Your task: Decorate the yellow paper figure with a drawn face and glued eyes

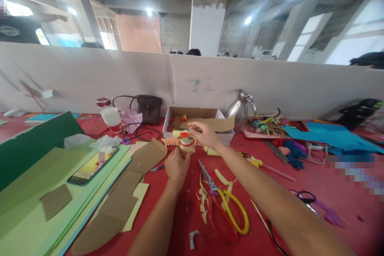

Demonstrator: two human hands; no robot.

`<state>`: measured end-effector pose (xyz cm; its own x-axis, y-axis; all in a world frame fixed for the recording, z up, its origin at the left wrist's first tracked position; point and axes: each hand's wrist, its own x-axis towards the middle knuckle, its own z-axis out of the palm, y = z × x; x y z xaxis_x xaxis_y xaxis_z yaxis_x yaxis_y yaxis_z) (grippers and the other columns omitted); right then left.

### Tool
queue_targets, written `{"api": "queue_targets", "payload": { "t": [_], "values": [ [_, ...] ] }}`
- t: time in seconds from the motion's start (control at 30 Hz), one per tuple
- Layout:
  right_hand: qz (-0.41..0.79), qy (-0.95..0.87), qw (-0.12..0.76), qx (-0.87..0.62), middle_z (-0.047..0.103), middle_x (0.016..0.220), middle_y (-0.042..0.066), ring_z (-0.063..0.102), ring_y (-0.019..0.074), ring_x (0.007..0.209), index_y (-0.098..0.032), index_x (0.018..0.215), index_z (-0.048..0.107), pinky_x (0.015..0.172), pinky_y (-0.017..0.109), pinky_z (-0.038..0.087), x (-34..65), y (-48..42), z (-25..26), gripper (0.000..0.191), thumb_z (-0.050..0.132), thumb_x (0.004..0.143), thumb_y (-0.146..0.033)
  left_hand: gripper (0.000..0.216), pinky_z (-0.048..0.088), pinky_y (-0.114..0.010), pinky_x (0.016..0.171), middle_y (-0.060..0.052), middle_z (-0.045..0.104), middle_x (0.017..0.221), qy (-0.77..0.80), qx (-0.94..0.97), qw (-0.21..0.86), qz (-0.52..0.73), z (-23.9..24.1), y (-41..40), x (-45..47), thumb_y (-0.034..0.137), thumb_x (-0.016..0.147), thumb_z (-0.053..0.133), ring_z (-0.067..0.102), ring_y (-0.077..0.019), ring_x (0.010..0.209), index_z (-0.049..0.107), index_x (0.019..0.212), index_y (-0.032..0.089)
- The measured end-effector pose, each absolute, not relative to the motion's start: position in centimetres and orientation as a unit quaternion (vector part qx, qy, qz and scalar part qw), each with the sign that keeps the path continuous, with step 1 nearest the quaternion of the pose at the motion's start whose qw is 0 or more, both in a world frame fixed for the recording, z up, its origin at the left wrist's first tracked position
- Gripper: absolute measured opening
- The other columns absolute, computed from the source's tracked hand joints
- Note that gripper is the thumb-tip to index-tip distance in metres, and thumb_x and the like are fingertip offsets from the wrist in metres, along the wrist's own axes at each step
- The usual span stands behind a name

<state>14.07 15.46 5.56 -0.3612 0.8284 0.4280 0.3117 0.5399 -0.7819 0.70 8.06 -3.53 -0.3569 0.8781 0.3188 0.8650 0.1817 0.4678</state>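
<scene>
My left hand [177, 166] is closed round the lower part of a small paper craft figure [186, 143]. The figure has a cup-like body with red and white bands, a red top and pleated orange paper wings out to both sides. Just above and to the right of it, my right hand [207, 134] has its thumb and fingers drawn together near the red top; what they pinch, if anything, is too small to tell. Scissors [223, 198] with one red and one yellow handle lie below the hands, blades apart, among pale yellow paper scraps [204, 204].
Behind the figure stands a white box [168, 122] with cardboard in it. A steel jug [238, 110] is to its right, a paper cup [112, 120] to its left. Cardboard pieces [117, 192], green sheets and a phone [93, 166] lie left; a yellow glue gun [255, 162] lies right.
</scene>
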Motion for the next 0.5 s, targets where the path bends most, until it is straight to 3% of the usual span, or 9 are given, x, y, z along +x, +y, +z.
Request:
{"api": "queue_targets", "payload": {
  "t": [0.13, 0.27, 0.4, 0.5],
  "values": [
    [0.287, -0.772, 0.442, -0.354, 0.07, 0.115, 0.007, 0.064, 0.0218, 0.111, -0.021, 0.113, 0.068, 0.1, 0.039, 0.048, 14.8, 14.7, 5.5, 0.037, 0.06, 0.078, -0.011, 0.043, 0.044, -0.032, 0.073, -0.012, 0.074, 0.097, 0.766, 0.567, 0.016, 0.302, -3.5, 8.0, 0.7, 0.052, 0.085, 0.057, 0.069, -0.0277, 0.091, 0.063, 0.109, 0.017],
    [0.219, -0.801, 0.461, -0.312, 0.068, 0.12, 0.007, 0.062, 0.0236, 0.115, -0.023, 0.115, 0.067, 0.104, 0.04, 0.044, 14.6, 13.8, 5.9, 0.039, 0.073, 0.076, -0.023, 0.043, 0.044, -0.032, 0.074, -0.012, 0.074, 0.097, 0.765, 0.57, 0.013, 0.3, -3.5, 8.0, 0.7, 0.051, 0.085, 0.058, 0.069, -0.0276, 0.092, 0.063, 0.111, 0.016],
    [0.218, -0.798, 0.461, -0.321, 0.073, 0.105, 0.006, 0.066, 0.0229, 0.103, -0.023, 0.097, 0.072, 0.095, 0.038, 0.048, 13.8, 13.8, 6.5, 0.021, 0.07, 0.083, -0.039, 0.044, 0.045, -0.032, 0.075, -0.013, 0.074, 0.098, 0.768, 0.566, 0.011, 0.301, -3.5, 8.1, 0.8, 0.049, 0.085, 0.059, 0.069, -0.0277, 0.093, 0.063, 0.112, 0.016],
    [0.24, -0.777, 0.458, -0.358, 0.075, 0.093, 0.006, 0.068, 0.0227, 0.093, -0.021, 0.085, 0.073, 0.087, 0.036, 0.049, 13.4, 14.6, 6.6, 0.021, 0.066, 0.085, -0.041, 0.043, 0.044, -0.032, 0.074, -0.013, 0.073, 0.098, 0.768, 0.565, 0.01, 0.302, -3.5, 8.0, 0.8, 0.049, 0.085, 0.059, 0.069, -0.0276, 0.092, 0.063, 0.112, 0.016]
  ]
}}
